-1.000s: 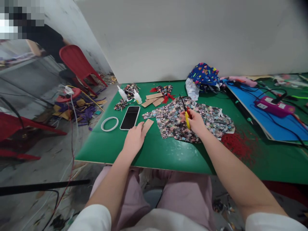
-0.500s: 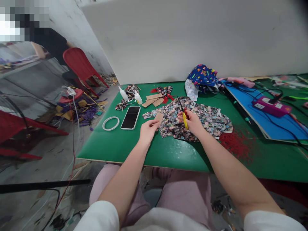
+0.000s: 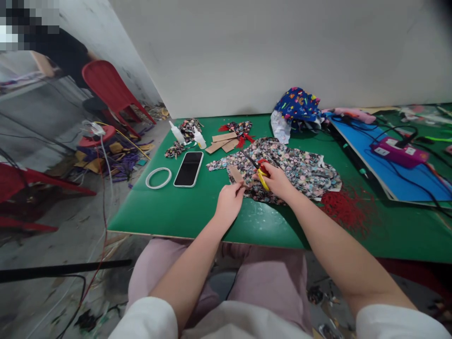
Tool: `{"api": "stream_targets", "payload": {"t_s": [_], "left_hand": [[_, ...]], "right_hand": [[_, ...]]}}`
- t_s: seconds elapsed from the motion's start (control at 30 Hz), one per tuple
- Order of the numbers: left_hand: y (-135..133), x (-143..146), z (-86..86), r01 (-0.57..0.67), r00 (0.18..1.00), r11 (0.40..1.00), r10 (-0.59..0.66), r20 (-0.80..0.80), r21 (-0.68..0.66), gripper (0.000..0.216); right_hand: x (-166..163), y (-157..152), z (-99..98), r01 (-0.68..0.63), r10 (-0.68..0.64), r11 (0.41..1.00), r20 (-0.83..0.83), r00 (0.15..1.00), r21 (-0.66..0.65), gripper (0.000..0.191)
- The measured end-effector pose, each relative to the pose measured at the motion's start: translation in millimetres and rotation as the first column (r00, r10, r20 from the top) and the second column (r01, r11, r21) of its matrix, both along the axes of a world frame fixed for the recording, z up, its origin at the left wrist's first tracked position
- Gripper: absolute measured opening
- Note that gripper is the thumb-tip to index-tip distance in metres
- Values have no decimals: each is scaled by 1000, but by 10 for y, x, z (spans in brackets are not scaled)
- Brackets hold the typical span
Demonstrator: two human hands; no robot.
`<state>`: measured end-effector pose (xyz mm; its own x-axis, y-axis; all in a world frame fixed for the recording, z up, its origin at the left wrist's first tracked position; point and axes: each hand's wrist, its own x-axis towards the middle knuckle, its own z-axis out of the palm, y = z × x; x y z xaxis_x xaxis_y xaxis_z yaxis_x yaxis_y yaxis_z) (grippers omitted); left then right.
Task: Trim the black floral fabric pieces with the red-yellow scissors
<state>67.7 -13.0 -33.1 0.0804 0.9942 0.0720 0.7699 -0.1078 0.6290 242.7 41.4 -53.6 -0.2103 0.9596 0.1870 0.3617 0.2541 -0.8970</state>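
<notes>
My left hand (image 3: 230,201) is closed, its fingertips pinched at the lower end of a small brown cardboard piece (image 3: 235,174). That piece lies over the left part of a dark floral fabric (image 3: 300,172) spread on the green table. My right hand (image 3: 277,180) grips scissors (image 3: 263,179) with yellow handles, their dark blades pointing up and left above the fabric. A bit of red shows at the right fingers, too small to make out. More cardboard pieces (image 3: 222,140) lie beyond the fabric, beside a floral scrap with red threads (image 3: 244,140).
On the left are a phone (image 3: 189,169), a white ring (image 3: 158,178) and two white bottles (image 3: 199,139). Red thread scraps (image 3: 341,209) lie right of the fabric. A blue board (image 3: 406,165) carries a purple box (image 3: 400,152) with cables. A person sits at far left.
My left hand has moved right and toward me, and the cardboard piece is tilted differently. The scissors have swung so their blades point more to the left.
</notes>
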Motion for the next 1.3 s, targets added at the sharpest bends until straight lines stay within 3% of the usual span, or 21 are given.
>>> {"api": "stream_targets", "payload": {"t_s": [0.37,0.53,0.7,0.77,1.03,1.3], "left_hand": [[-117,-83,-95,122,984,990,-112,-138,67,27],[62,-255,-10,126,971,981,-92,-222,146,32],[232,-276,-11,404,883,905,-347,-314,136,45],[225,-254,-58,450,855,885,-389,-344,116,49],[162,-280,-165,428,856,897,-363,-367,111,51],[140,-369,-223,333,916,931,-280,-288,153,51]], "right_hand": [[-4,-5,89,-110,68,989,346,936,103,15],[-1,31,41,-165,94,980,467,879,112,17],[7,12,57,-180,88,976,546,833,118,22],[20,1,70,-188,87,975,575,814,119,21],[117,-13,105,-239,122,966,650,750,94,12],[115,-14,89,-221,110,970,624,774,103,12]]}}
